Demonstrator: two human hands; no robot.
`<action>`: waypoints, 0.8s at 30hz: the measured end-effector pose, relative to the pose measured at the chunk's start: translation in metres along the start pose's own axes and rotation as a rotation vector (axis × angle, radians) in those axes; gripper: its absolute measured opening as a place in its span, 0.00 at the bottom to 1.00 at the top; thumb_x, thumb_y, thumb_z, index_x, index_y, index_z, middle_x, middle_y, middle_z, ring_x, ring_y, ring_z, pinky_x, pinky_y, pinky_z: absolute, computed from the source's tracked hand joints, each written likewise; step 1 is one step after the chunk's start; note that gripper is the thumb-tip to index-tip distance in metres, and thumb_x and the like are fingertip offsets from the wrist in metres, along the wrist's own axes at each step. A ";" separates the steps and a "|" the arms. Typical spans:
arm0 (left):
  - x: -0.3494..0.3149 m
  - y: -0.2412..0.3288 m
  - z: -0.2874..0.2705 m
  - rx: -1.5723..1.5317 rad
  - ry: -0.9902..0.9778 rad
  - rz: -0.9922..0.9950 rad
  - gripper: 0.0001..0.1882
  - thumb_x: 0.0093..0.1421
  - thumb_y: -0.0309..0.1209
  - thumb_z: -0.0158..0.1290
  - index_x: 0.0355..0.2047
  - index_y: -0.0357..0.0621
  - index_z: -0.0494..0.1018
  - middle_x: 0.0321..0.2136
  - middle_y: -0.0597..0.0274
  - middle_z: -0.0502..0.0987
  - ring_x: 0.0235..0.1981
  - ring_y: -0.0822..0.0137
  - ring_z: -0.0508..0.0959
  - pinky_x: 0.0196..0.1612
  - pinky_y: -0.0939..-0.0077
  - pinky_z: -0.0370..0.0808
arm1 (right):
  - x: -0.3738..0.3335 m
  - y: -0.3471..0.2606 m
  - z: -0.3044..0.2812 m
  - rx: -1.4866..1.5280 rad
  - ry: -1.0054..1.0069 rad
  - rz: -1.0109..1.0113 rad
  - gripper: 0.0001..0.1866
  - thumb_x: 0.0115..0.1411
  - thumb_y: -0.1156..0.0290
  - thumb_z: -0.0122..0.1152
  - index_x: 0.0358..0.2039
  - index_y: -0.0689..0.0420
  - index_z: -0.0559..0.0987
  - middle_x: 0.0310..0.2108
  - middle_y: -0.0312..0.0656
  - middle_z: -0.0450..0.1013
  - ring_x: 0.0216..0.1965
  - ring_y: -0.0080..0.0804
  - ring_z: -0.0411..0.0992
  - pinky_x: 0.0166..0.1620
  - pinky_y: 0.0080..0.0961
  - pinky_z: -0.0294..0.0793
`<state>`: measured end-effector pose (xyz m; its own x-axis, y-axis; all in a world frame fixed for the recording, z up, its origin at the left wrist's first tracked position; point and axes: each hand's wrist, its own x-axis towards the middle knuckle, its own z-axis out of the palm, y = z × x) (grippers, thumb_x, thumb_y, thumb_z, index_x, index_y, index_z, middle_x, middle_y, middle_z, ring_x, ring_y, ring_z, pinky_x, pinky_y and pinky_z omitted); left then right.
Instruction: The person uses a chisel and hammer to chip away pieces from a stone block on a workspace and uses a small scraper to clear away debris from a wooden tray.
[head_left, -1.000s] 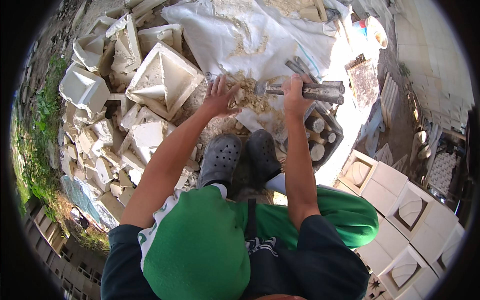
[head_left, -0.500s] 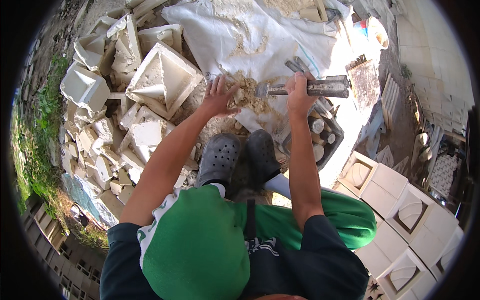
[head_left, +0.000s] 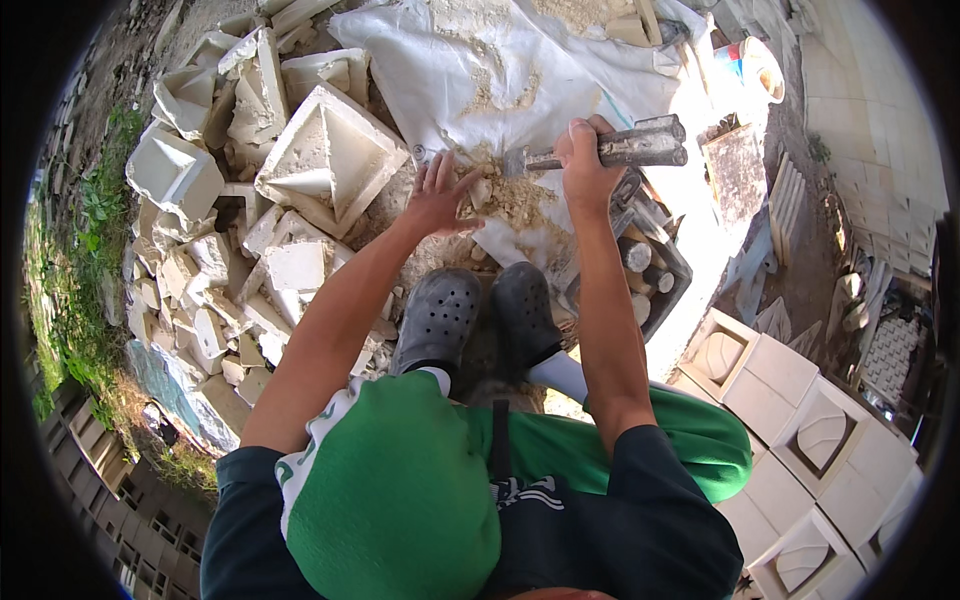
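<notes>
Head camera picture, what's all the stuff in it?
Rubble: many bits, tan, upper middle
Tools: count unclear, grey, upper middle
Sheet: one, white, top middle
Broken blocks: many, off-white, left
Crate: one, black, right of centre
Bucket: one, multicoloured, upper right
Patterned blocks: several, cream, lower right
Plants: many, green, far left
Shoes: two, dark grey, centre
Clothes: several, green and dark, lower middle
Left hand: one, bare, by rubble
Right hand: one, bare, around tools
</notes>
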<state>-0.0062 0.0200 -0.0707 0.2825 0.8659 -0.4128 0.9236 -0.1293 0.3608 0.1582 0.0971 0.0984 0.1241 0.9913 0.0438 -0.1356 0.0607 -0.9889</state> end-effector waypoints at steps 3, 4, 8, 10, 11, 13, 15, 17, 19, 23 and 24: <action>0.003 -0.002 0.008 0.040 0.063 0.008 0.60 0.45 0.71 0.49 0.67 0.53 0.34 0.66 0.42 0.32 0.68 0.47 0.32 0.67 0.52 0.33 | -0.010 -0.043 -0.002 0.022 -0.103 -0.103 0.15 0.55 0.78 0.46 0.14 0.54 0.57 0.10 0.31 0.53 0.12 0.18 0.48 0.18 0.22 0.52; -0.007 -0.001 0.016 0.031 0.048 -0.006 0.60 0.45 0.71 0.49 0.67 0.53 0.34 0.66 0.42 0.32 0.68 0.47 0.32 0.67 0.52 0.33 | -0.020 -0.051 -0.001 0.023 -0.109 -0.082 0.15 0.55 0.78 0.46 0.14 0.54 0.57 0.10 0.31 0.53 0.12 0.18 0.48 0.18 0.22 0.52; 0.004 -0.006 0.005 0.017 0.086 -0.005 0.64 0.45 0.71 0.49 0.66 0.42 0.32 0.67 0.44 0.33 0.68 0.49 0.33 0.67 0.53 0.34 | -0.024 -0.039 0.012 0.014 -0.207 -0.133 0.17 0.56 0.76 0.47 0.12 0.55 0.57 0.10 0.30 0.54 0.13 0.17 0.49 0.19 0.22 0.52; -0.001 -0.003 0.009 0.003 0.103 -0.010 0.65 0.44 0.71 0.50 0.66 0.41 0.32 0.67 0.46 0.34 0.68 0.49 0.33 0.67 0.54 0.34 | -0.029 0.001 0.014 -0.141 -0.232 -0.096 0.16 0.57 0.76 0.54 0.14 0.56 0.62 0.14 0.27 0.58 0.17 0.12 0.53 0.20 0.17 0.52; 0.000 -0.003 0.007 0.008 0.108 -0.006 0.65 0.44 0.71 0.50 0.66 0.41 0.32 0.67 0.46 0.34 0.68 0.49 0.33 0.67 0.54 0.34 | -0.025 0.009 0.016 -0.139 -0.229 -0.102 0.16 0.57 0.76 0.54 0.14 0.56 0.62 0.14 0.27 0.58 0.17 0.12 0.53 0.20 0.17 0.52; 0.001 0.000 0.005 -0.024 0.047 -0.004 0.65 0.44 0.71 0.50 0.66 0.42 0.32 0.67 0.46 0.34 0.68 0.50 0.33 0.67 0.54 0.34 | -0.018 0.020 0.015 -0.125 -0.306 -0.138 0.16 0.56 0.78 0.54 0.14 0.57 0.62 0.14 0.26 0.57 0.17 0.12 0.52 0.20 0.17 0.51; -0.002 -0.002 0.008 -0.024 0.057 -0.006 0.65 0.44 0.71 0.50 0.66 0.41 0.32 0.67 0.46 0.35 0.68 0.51 0.33 0.67 0.54 0.34 | -0.014 0.009 0.019 -0.124 -0.292 -0.080 0.16 0.56 0.78 0.54 0.14 0.57 0.62 0.14 0.25 0.57 0.17 0.12 0.52 0.20 0.17 0.50; 0.006 -0.006 0.007 -0.028 0.071 -0.008 0.65 0.44 0.71 0.50 0.66 0.40 0.32 0.67 0.46 0.35 0.68 0.51 0.33 0.67 0.54 0.34 | -0.007 -0.011 0.016 -0.083 -0.316 -0.101 0.16 0.56 0.77 0.54 0.13 0.57 0.63 0.13 0.25 0.57 0.17 0.12 0.53 0.19 0.17 0.50; -0.002 -0.008 0.017 -0.023 0.182 0.032 0.65 0.44 0.71 0.50 0.66 0.39 0.32 0.67 0.46 0.35 0.68 0.52 0.33 0.67 0.55 0.34 | -0.015 -0.055 0.024 -0.052 -0.290 -0.080 0.17 0.56 0.78 0.51 0.13 0.56 0.59 0.11 0.28 0.55 0.14 0.14 0.51 0.19 0.18 0.50; -0.001 -0.002 0.003 -0.011 0.092 0.012 0.66 0.44 0.72 0.49 0.66 0.38 0.32 0.67 0.46 0.35 0.68 0.52 0.33 0.67 0.55 0.34 | -0.011 -0.030 0.019 -0.022 -0.255 -0.084 0.16 0.56 0.78 0.51 0.14 0.56 0.61 0.11 0.28 0.56 0.15 0.14 0.51 0.18 0.19 0.50; -0.002 -0.003 0.003 -0.012 0.093 0.016 0.66 0.44 0.72 0.49 0.66 0.38 0.32 0.67 0.46 0.35 0.68 0.52 0.33 0.67 0.55 0.34 | -0.011 -0.010 0.017 -0.018 -0.264 -0.056 0.14 0.56 0.77 0.54 0.14 0.58 0.65 0.13 0.25 0.57 0.17 0.12 0.53 0.19 0.17 0.51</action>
<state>-0.0089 0.0175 -0.0741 0.2716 0.9048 -0.3278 0.9158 -0.1384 0.3770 0.1417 0.0879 0.1098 -0.1301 0.9827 0.1318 -0.1175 0.1167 -0.9862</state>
